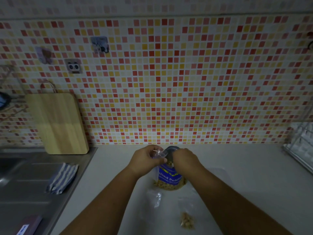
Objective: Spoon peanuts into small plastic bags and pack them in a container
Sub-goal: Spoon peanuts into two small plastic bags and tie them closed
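Dim lighting throughout. The bench (237, 167) is a pale, smooth surface running along a wall (186, 82) of small mosaic tiles in red, orange, yellow and white. A wooden cutting board (57, 122) leans upright against the tiles at the left end, and a panda sticker (73, 66) is fixed to the wall above it. A steel sink (22, 184) adjoins the bench on the left, with a striped cloth (62, 178) lying on its drainer. A wire rack (299, 150) stands at the far right edge. The blue peanut packet (170, 177) stands upright at mid-bench, near the wall, its mouth open. The left hand (147, 158) pinches a small plastic bag (158, 154) between thumb and fingers, holding it just beside the packet's mouth. The right hand (184, 160) is at the packet's mouth with fingers curled downward; whether they grip anything cannot be told, as the fingertips are hidden. An empty clear bag (155, 197) lies flat on the bench in front of the packet, between the forearms. A filled bag (187, 219) holding peanuts lies nearer the person, to its right.
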Demonstrator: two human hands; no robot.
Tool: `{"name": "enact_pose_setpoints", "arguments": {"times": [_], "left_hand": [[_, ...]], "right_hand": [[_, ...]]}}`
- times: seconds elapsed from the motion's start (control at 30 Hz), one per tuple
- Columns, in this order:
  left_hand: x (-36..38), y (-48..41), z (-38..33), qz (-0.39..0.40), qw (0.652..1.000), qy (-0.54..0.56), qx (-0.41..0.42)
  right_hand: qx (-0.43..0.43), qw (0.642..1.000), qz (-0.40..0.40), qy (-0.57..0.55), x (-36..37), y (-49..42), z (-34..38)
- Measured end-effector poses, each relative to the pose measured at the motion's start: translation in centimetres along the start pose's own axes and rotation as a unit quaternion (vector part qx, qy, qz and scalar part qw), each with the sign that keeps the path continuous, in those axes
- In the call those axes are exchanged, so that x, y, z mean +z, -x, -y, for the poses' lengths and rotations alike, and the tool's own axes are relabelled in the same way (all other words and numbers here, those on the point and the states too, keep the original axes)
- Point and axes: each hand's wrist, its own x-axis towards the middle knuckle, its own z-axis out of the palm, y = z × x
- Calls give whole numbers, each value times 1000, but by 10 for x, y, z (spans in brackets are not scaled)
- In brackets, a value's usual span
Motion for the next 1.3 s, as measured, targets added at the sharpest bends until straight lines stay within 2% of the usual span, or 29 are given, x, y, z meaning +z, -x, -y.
{"name": "enact_pose_setpoints", "arguments": {"times": [0.07, 0.17, 0.23, 0.37, 0.57, 0.7, 0.73, 0.87, 0.97, 1.1, 1.17, 1.3], "left_hand": [[0, -1, 2, 2, 999, 32, -13], [0, -2, 3, 7, 998, 52, -24], [0, -2, 3, 11, 998, 58, -30], [-2, -3, 2, 16, 997, 66, -38], [-9, -2, -1, -8, 996, 77, -36], [-14, -4, -3, -21, 1000, -8, -18], [-15, -4, -5, -19, 999, -41, -7], [-13, -7, -10, 9, 990, -139, 28], [-9, -11, -13, 19, 978, -204, 32], [-2, -16, -20, 21, 961, -273, 44], [1, -17, -22, 21, 951, -306, 49], [6, -21, -26, 34, 941, -332, 48]], "right_hand": [[28, 999, 2, -26, 4, -1, 3], [160, 975, 69, -135, 1, -16, 6], [196, 964, 70, -164, -1, -22, 6], [183, 972, 10, -150, 2, -22, -10], [169, 974, 21, -149, -4, -28, -36], [145, 970, -6, -193, -9, -16, -52], [151, 972, 4, -181, -11, -19, -55], [172, 980, 104, 2, -25, -34, -57], [140, 982, 111, 66, -34, -35, -62], [135, 980, 121, 88, -43, -36, -68], [103, 978, 114, 143, -47, -37, -69], [71, 971, 111, 200, -50, -39, -68]]}}
